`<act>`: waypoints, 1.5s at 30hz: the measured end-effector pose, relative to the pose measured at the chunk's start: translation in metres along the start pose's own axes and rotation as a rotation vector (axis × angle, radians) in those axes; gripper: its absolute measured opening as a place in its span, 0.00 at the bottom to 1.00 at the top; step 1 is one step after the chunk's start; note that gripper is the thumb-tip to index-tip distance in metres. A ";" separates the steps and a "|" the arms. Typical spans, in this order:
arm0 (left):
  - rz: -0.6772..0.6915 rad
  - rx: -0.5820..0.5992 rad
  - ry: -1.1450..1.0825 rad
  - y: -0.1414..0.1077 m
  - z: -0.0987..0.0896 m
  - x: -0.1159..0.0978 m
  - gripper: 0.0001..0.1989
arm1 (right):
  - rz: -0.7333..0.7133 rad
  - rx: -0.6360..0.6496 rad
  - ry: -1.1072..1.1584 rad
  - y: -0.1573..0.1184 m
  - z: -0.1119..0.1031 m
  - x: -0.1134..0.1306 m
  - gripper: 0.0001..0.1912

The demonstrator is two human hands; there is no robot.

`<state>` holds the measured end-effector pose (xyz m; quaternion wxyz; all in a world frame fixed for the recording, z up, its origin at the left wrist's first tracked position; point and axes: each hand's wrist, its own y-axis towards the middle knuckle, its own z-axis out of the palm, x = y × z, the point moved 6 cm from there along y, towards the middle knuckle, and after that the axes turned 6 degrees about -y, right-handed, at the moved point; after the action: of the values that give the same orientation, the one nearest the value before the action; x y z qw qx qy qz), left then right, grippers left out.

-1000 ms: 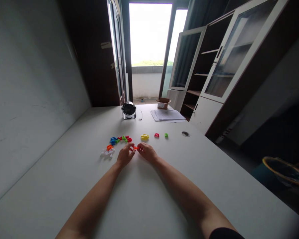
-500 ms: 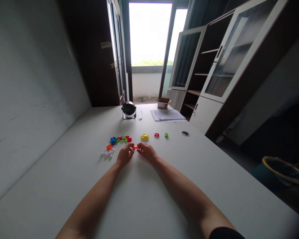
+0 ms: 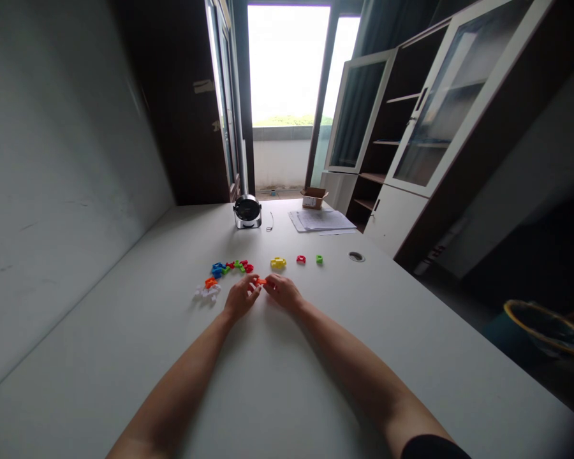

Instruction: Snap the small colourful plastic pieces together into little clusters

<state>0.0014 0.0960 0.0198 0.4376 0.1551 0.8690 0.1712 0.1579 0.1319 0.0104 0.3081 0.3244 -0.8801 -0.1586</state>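
Note:
Between the fingertips of my left hand and my right hand is a small orange plastic building piece. Both hands pinch it, one at each end, just above the white table. My fingers cover part of it. To the left of my left hand lie white pieces, an orange piece, blue pieces and a mix of red and green pieces. Beyond my right hand sit a yellow piece, a red piece and a green piece, spaced in a row.
Toward the far edge stand a round black and silver device and an open cardboard box. Papers lie in front of the box. A cable hole is at the right. A wall borders the table's left side.
The orange piece has turned or tilted slightly between my fingertips. Both hands stay almost in the same place, and the pieces on the table have not moved.

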 end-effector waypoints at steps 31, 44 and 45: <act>0.003 0.102 0.113 0.002 0.004 0.003 0.16 | 0.012 -0.012 0.028 0.000 -0.001 0.001 0.02; -0.056 0.096 0.072 0.002 0.004 0.003 0.14 | 0.005 -0.015 0.094 0.000 0.000 0.002 0.02; -0.061 0.100 0.074 0.001 0.004 0.002 0.13 | 0.007 -0.014 0.097 0.000 0.000 0.001 0.03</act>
<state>0.0033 0.0989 0.0168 0.4018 0.1437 0.8964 0.1200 0.1569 0.1312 0.0112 0.3531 0.3265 -0.8643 -0.1476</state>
